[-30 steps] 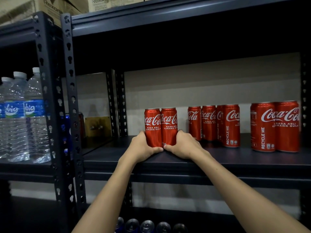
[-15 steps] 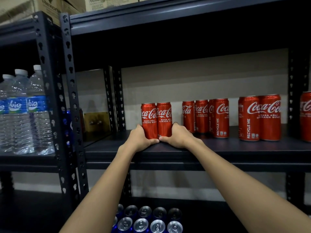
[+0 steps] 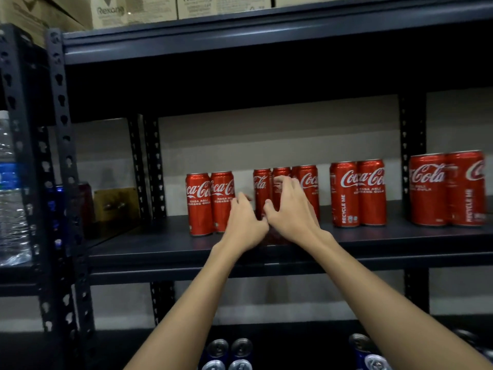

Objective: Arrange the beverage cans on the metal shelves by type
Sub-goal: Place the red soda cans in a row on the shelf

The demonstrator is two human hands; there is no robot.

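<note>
Both hands, left hand (image 3: 244,222) and right hand (image 3: 292,209), grips spread and holding nothing, reach for the middle cluster of red cans (image 3: 310,190) on the metal shelf (image 3: 160,247), likely next to close it up against the left pair (image 3: 209,202).

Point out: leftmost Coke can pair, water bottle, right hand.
leftmost Coke can pair (image 3: 199,202): head view, label of left can.
water bottle (image 3: 9,198): head view, clear body below label.
right hand (image 3: 292,213): head view, back of hand.
</note>
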